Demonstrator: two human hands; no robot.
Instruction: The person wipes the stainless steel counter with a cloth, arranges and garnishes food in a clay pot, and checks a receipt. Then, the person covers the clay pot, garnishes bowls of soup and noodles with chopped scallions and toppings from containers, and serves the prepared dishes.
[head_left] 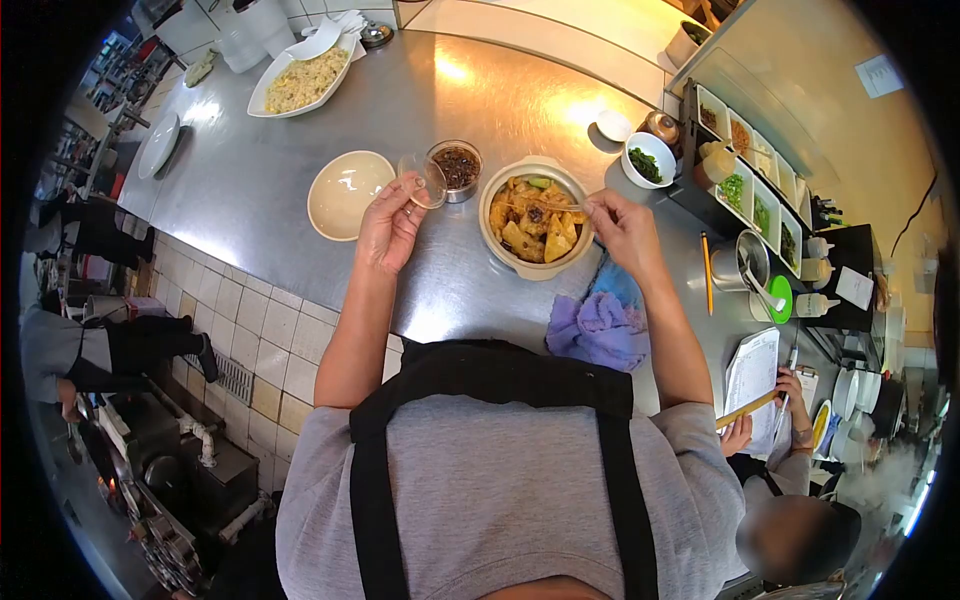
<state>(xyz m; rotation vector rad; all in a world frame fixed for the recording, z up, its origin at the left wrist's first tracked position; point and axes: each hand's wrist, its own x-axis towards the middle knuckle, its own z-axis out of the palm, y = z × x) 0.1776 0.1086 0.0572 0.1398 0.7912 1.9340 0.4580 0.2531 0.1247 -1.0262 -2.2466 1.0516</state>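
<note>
My left hand (392, 228) grips a small clear lid (424, 180) between thumb and fingers, beside a jar of dark sauce (456, 168). An off-white bowl (350, 195) with nothing in it sits just left of that hand. My right hand (622, 226) is pinched at the right rim of a round pot (502, 255) filled with yellow-brown food (535, 222). What looks like a thin pale stick (560, 208) runs from its fingers over the food. A crumpled purple cloth (598, 330) lies below the pot, near my right forearm.
A plate of fried rice (307, 84) stands at the back left. On the right are a white bowl of greens (648, 162), a topping tray (760, 190), a pencil (707, 275) and a metal container (742, 262). A co-worker (790, 520) holds papers (752, 375) at lower right.
</note>
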